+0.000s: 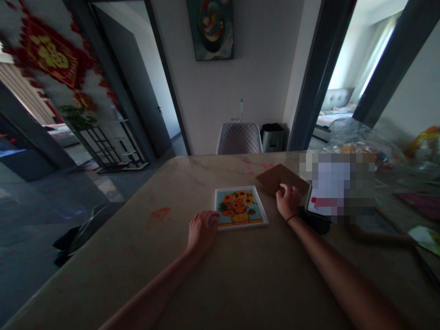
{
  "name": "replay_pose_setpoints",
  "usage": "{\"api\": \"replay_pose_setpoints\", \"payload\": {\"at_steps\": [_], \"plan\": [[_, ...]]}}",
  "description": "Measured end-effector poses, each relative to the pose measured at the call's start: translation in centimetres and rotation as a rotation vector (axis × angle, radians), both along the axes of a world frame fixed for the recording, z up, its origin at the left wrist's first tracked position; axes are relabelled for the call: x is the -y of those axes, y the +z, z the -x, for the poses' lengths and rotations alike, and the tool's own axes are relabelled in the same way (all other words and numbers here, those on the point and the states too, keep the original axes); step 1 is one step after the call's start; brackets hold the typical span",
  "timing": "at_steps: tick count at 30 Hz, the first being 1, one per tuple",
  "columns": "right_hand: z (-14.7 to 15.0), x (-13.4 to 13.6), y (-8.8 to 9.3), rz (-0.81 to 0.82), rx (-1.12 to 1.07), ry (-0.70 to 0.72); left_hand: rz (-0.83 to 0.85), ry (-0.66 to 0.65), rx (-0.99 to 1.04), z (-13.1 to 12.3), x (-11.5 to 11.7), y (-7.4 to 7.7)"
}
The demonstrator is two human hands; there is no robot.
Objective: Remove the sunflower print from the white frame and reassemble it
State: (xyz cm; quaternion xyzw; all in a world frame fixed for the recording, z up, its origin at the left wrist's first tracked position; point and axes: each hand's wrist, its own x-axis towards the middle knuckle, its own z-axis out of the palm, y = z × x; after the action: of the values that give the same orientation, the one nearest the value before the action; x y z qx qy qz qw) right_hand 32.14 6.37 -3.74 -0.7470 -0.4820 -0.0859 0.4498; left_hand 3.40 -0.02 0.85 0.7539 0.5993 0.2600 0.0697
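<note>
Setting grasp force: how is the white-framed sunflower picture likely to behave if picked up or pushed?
The framed picture is probably stiff: its edges run straight. It's likely light for its size, since it looks thin. Pushed, it should slide rather than roll or tip, as it lies flat on the table.

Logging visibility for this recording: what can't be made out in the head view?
In the head view:
Framed sunflower picture: part of its left edge, behind the left hand.
Brown sheet: part, behind the right hand.
Pixelated patch: what it covers.
Wall picture: top, cut by upper edge.
</note>
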Motion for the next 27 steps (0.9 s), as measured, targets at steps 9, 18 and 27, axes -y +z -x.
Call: {"api": "replay_pose_setpoints", "payload": {"at_steps": [9,18,27], "plan": [[1.9,0.8,1.6,-0.154,-0.003,0.402,0.012,0.004,0.001,-0.1,0.1,0.2],[5.1,2.4,5.0,0.014,0.014,0.67,-0.005,0.002,0.084,0.3,-0.7,-0.6],[7.1,4.1,6.0,0.071,0.026,0.744,-0.019,0.015,0.188,0.4,-0.5,-0.9]]}}
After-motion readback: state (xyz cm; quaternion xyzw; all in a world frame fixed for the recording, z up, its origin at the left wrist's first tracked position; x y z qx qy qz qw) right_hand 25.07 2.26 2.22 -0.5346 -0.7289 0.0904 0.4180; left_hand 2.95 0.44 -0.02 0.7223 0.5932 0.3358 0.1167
